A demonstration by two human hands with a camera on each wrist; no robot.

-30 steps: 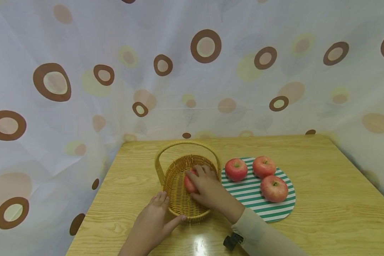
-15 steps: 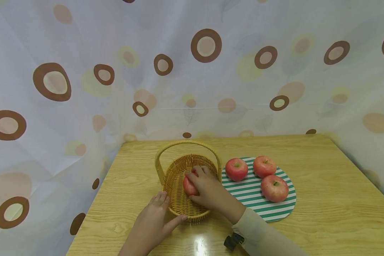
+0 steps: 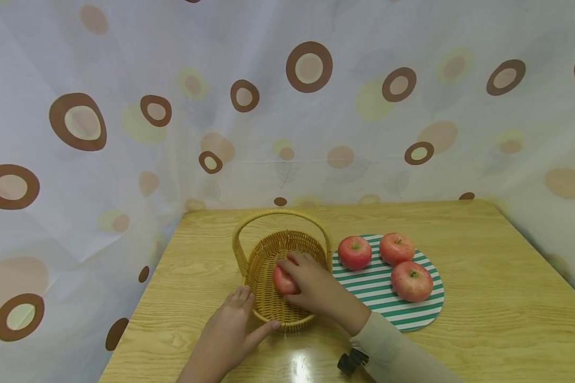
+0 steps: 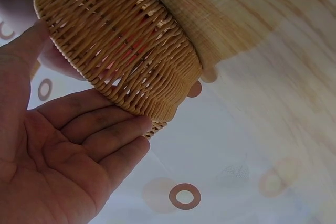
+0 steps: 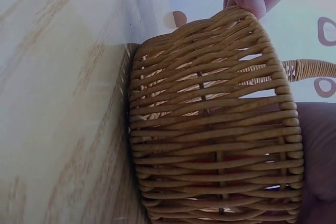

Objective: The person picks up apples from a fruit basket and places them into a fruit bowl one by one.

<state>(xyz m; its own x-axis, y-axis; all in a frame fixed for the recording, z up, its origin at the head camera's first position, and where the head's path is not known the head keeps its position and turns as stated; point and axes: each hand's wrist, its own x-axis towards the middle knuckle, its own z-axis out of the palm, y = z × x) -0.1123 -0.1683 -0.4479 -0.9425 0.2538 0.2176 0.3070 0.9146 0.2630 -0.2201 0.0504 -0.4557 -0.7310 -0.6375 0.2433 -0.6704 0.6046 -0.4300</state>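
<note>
A woven wicker basket (image 3: 266,306) with a tall arched handle (image 3: 281,212) stands on the table. Inside it, my right hand (image 3: 318,284) holds a red apple (image 3: 284,281), thumb and fingers around its right side. My left hand (image 3: 227,327) is at the basket's near-left rim, its thumb lying along the front edge. In the left wrist view that hand's fingers (image 4: 105,124) are nearly straight against the wicker wall. Through the gaps of the weave the apple shows as a red patch. The right wrist view shows the basket's outer side, with the right hand mostly hidden behind it.
A round placemat with green and white stripes (image 3: 374,292) lies right of the basket. It bears three apples: one at left (image 3: 354,252), one at the back (image 3: 396,248), one nearer (image 3: 411,282). A patterned curtain (image 3: 287,122) surrounds the wooden table (image 3: 489,298).
Within the basket, my right hand and the apple have shifted slightly left and nearer, and more of the apple shows. My left hand has stayed at the rim.
</note>
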